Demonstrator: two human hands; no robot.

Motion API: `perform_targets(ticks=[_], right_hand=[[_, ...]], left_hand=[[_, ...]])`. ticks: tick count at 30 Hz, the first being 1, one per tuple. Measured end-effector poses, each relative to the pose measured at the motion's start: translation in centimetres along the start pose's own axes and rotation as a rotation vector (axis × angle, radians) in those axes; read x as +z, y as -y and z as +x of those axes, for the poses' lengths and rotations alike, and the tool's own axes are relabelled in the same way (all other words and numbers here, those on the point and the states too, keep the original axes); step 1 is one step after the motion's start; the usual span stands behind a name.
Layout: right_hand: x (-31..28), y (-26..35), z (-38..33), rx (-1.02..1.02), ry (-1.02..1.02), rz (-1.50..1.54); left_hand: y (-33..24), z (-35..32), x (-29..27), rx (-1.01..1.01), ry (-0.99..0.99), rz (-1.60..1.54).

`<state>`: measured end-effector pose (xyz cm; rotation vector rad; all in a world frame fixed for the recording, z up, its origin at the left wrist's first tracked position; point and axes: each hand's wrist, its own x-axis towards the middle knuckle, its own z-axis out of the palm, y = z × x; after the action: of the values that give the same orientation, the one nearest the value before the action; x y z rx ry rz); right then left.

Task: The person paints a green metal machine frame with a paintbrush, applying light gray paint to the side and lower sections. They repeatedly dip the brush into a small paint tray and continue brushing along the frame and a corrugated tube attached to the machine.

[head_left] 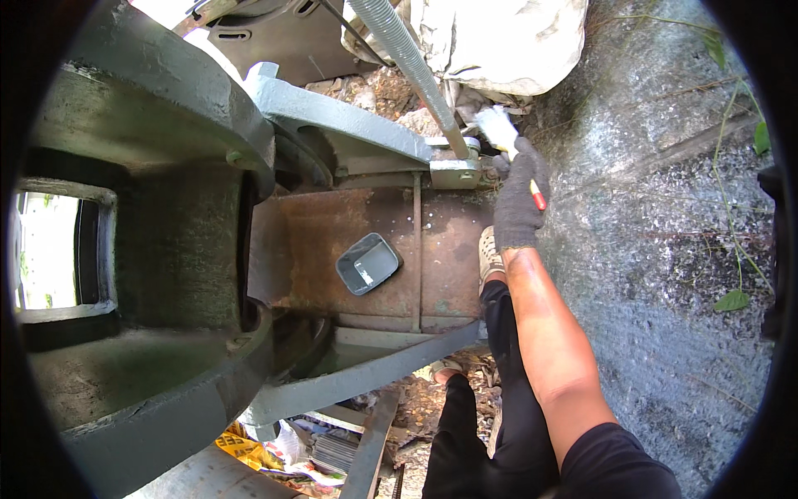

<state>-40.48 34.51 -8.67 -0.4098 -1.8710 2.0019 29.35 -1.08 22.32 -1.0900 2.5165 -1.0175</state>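
Note:
My right hand [522, 195], in a dark grey knitted glove, is closed around a paintbrush [497, 126]. The brush's pale bristles point up and away, and the red end of its handle sticks out below the hand. Just left of the glove is the metal bracket [455, 173] at the foot of a long threaded rod [407, 62]. A dark rectangular tub [368, 264] with grey liquid in it sits on the rusty brown plate [307, 224], apart from the hand. My left hand is out of view.
Large grey-painted metal arms [349, 125] frame the plate, joining a bulky hollow casting [174, 241] at left. A stained concrete wall [648, 249] with vines rises at right. A white sack [507, 41] lies at the far side; my shoe [490, 254] is beside the plate.

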Motion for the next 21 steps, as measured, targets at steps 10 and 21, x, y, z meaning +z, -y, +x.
perform_targets(ticks=[10,21], right_hand=[[1.4,0.5,-3.2,0.172,0.316,0.102],[0.7,0.4,-0.1,-0.010,0.016,-0.035]], left_hand=[[0.1,0.2,0.1,-0.002,-0.055,0.017],[-0.7,0.2,-0.6,-0.013,-0.074,0.037]])
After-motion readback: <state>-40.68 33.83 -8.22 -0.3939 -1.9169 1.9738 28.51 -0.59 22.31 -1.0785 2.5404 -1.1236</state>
